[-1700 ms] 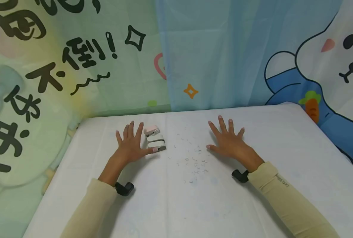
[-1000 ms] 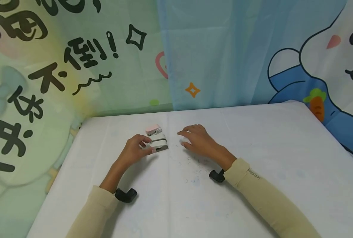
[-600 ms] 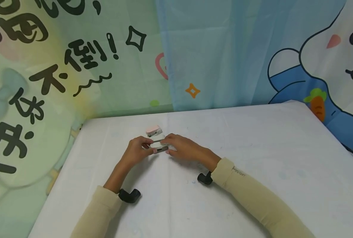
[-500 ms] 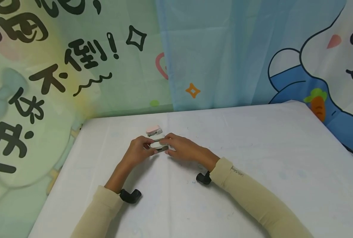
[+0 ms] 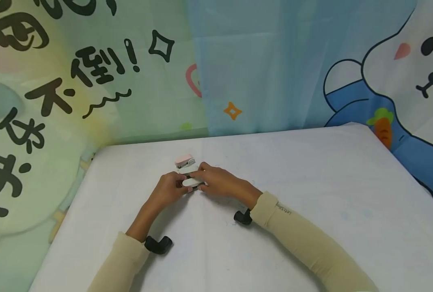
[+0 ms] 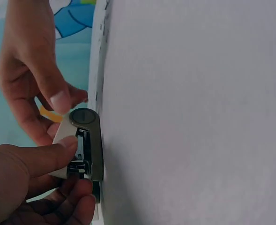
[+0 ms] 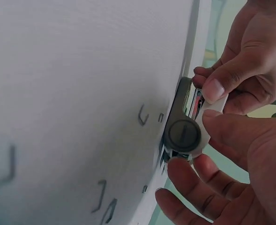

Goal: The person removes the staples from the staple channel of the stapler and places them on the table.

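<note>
A small white stapler with a dark grey base (image 6: 98,154) and round pivot is held between both hands, just off or against the table. My left hand (image 5: 168,189) pinches its front end, the thumb lying along the white lever in the left wrist view. At the pivot end, my right hand (image 5: 221,181) holds it, thumb on the white lever (image 7: 205,123) and fingers curled below in the right wrist view. Behind it stand another white stapler (image 5: 188,168), partly hidden by the fingers, and a pink-topped stapler (image 5: 184,159).
Bent loose staples (image 7: 100,194) are scattered on the white-covered table (image 5: 293,170), near the right hand. A printed cloth backdrop (image 5: 260,73) hangs behind the table's far edge. Black wrist cameras (image 5: 158,245) hang under both wrists.
The hands, earlier spread apart over the table, have come together on the nearest white stapler. Since half a second ago it has tipped, showing more of its white top, beside the other staplers.
</note>
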The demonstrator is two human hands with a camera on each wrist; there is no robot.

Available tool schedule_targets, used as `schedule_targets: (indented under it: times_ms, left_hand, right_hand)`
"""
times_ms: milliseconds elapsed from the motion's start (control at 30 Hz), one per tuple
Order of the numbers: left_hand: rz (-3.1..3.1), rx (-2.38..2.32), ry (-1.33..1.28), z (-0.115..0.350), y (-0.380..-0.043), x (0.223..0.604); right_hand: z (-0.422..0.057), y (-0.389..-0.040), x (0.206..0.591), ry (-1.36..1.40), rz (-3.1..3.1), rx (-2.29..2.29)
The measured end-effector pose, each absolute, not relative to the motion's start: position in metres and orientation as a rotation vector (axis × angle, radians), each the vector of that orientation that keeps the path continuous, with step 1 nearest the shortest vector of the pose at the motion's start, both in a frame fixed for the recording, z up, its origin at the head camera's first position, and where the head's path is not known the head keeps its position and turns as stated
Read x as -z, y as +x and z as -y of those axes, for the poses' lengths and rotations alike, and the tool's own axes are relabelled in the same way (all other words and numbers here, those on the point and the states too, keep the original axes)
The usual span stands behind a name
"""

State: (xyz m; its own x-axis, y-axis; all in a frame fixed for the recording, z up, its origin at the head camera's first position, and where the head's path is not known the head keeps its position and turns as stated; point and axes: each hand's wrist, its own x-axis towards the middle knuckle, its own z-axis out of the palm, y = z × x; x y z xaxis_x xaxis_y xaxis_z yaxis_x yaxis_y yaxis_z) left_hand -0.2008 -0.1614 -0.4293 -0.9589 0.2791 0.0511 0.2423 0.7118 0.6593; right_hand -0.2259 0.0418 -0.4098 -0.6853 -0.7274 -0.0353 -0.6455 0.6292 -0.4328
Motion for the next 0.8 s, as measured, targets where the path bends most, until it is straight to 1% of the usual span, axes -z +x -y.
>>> schedule_targets:
  times_ms: [300,600,800]
  left_hand:
    - [-2.756,-1.165,0.637,0.15,-0.199,0.435]
    - [-2.68,-1.233,0.786,0.131,-0.198,0.438]
    - [-2.647,-1.235,0.775,0.115,-0.194,0.437]
  right_hand:
    - [-0.043,-0.217,0.402,-1.08,-2.715,0.397]
    - [-0.068,-0.209,0.394,-1.096,-2.665,0.421]
    - [-0.09,-0.202,0.394,-1.036,-2.634,0.547]
